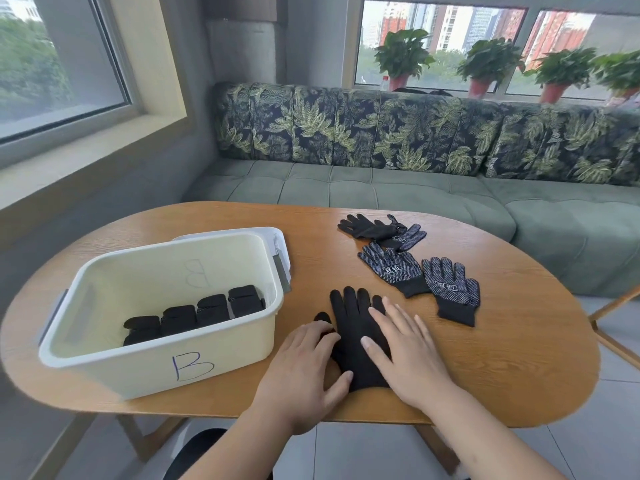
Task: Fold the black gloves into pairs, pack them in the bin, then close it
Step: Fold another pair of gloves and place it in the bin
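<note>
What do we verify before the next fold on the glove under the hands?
1. Glove lies flat on the table, fingers pointing away: ok.
2. Left hand and right hand both rest on it: ok.
3. Partner glove stacked beneath it: cannot tell.
4. Bin has floor space behind the four folded pairs: ok.
5. Dotted gloves and far pile lie apart from the glove being folded: ok.
6. Lid is off, behind the bin: ok.
</note>
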